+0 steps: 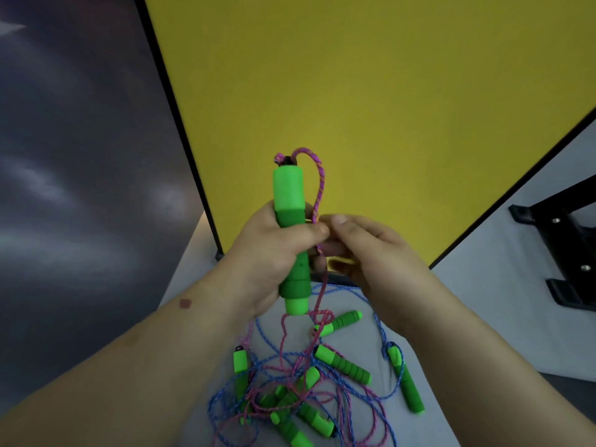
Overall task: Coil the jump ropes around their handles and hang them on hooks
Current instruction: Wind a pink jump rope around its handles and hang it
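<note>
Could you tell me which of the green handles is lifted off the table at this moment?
Only the green handle gripped upright in the left hand, with pink rope looping from its top. The other handles lie flat on the table among tangled ropes.

Rope pile [300, 391] on tabletop [483, 317]; board [371, 91] behind pile, stand [561, 253] right of it, held handle [290, 233] above it.

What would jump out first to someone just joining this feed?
Dead centre, the left hand grips upright green handles against the big yellow board, while the right hand pinches the pink rope looping off the top. Below, on the grey table, lies a tangle of blue and pink ropes with more green handles.
</note>
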